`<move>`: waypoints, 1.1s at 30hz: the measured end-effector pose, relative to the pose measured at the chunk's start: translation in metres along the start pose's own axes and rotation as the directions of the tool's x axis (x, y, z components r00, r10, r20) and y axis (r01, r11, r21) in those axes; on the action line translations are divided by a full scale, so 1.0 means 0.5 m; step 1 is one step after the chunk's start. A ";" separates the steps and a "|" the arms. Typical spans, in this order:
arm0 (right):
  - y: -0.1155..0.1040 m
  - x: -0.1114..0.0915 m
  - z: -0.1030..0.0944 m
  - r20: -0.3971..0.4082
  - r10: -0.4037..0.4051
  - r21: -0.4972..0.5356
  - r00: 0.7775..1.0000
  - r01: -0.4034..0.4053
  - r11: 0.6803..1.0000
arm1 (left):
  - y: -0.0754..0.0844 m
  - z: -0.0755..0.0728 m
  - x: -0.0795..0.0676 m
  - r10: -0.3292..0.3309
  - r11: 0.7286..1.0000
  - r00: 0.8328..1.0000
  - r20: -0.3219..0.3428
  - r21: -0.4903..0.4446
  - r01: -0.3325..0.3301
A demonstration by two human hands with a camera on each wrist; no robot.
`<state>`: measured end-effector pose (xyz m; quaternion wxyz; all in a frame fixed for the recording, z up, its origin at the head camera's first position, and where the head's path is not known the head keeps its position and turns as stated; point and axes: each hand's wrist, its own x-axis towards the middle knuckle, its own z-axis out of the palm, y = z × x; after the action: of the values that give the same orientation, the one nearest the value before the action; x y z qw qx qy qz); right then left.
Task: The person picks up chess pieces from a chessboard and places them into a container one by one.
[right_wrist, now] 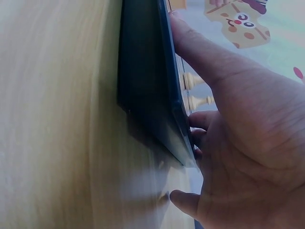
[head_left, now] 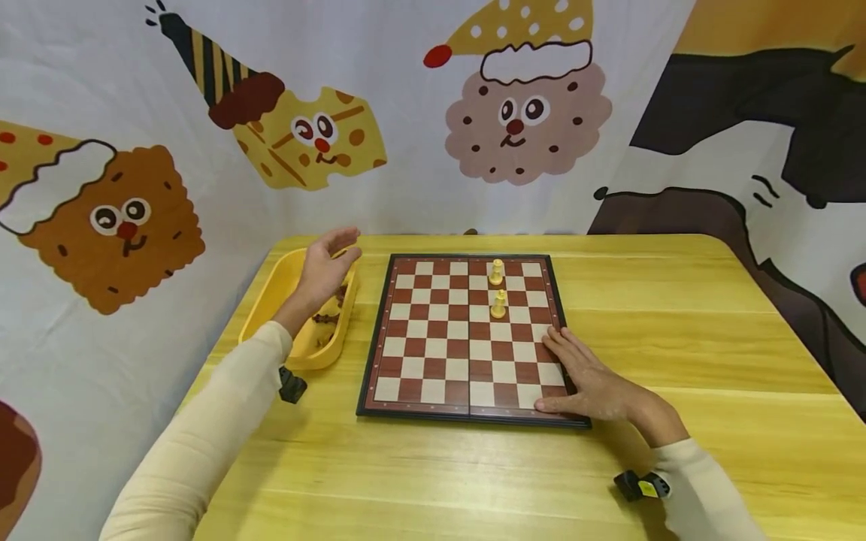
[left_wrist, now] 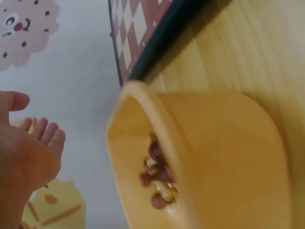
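My left hand is raised over the far side of a yellow plastic tub, its fingers loosely bent and holding nothing. In the left wrist view, dark brown chess pieces and a pale one lie inside that tub. A brown-and-cream chessboard with a black frame lies unfolded on the table. My right hand rests on its near right part, thumb and fingers spread over the edge. Two cream chess pieces, a farther one and a nearer one, stand upright on the board's right half.
The wooden table extends to the right of the board and in front of it. Behind and to the left hangs a white cloth printed with cartoon biscuits and cheese. The tub stands a short way left of the board.
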<state>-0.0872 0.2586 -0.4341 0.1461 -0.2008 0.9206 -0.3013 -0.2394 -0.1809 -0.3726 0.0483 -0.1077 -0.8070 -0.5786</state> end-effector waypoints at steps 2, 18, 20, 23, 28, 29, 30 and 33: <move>0.000 0.002 0.000 0.005 0.001 -0.002 1.000 -0.001 1.000 | 0.007 0.014 0.008 0.015 1.000 1.000 0.000 -0.017 -0.015; -0.001 -0.002 -0.003 0.015 0.034 -0.026 0.999 -0.034 0.999 | 0.014 0.199 0.009 0.010 0.986 0.959 0.282 -0.162 0.038; -0.001 -0.004 -0.003 0.014 0.037 -0.031 0.999 -0.037 0.999 | 0.010 0.228 0.005 0.004 0.989 0.947 0.320 -0.140 0.044; -0.002 -0.006 -0.005 0.012 0.031 -0.033 0.999 -0.030 0.999 | 0.002 0.265 0.000 -0.020 0.995 0.930 0.366 -0.080 0.053; -0.003 -0.009 -0.008 0.017 0.029 -0.034 0.999 -0.029 0.999 | -0.003 0.318 -0.009 -0.035 0.995 0.898 0.438 -0.070 0.073; -0.003 -0.009 -0.009 0.016 0.029 -0.033 0.999 -0.028 0.999 | -0.002 0.328 -0.010 -0.027 0.995 0.893 0.450 -0.078 0.069; -0.004 -0.009 -0.009 0.015 0.028 -0.028 0.999 -0.028 0.999 | -0.002 0.339 -0.012 -0.020 0.995 0.889 0.458 -0.082 0.064; -0.004 -0.009 -0.010 0.016 0.019 -0.017 1.000 -0.019 1.000 | 0.000 0.368 -0.015 -0.013 0.994 0.878 0.478 -0.092 0.065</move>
<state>-0.0847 0.2616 -0.4284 0.1545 -0.1958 0.9239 -0.2903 -0.2234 -0.0080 -0.4342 -0.1693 -0.2327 -0.7644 -0.5770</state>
